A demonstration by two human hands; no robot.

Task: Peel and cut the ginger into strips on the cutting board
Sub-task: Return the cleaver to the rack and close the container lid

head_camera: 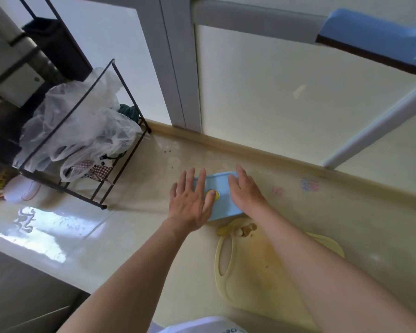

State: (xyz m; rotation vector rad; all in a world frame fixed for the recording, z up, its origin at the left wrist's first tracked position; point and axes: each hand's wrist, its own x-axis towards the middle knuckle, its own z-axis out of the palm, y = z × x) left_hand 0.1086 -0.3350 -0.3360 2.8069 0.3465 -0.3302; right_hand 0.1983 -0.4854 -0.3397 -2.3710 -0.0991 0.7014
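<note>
While the left grip (190, 200) and right grip (244, 191) rest flat, fingers spread, on a blue box (222, 186), the ginger (246, 230) lies near the right wrist, at the far edge of the cutting board (257, 272).

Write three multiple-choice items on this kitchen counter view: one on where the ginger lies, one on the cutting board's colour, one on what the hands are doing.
1. Where is the ginger?
A. in a bowl
B. on the far end of the cutting board, close to the blue box
C. held in a hand

2. What colour is the cutting board?
A. pale yellow
B. green
C. red

3. What are the left hand and right hand doing?
A. gripping a knife
B. curled into fists
C. resting on the blue box, fingers straight

Answers: 1 B, the brown lump sits by the board's handle hole; 2 A, the board shows pale yellow throughout; 3 C, both hands lie palm-down on the box.
</note>
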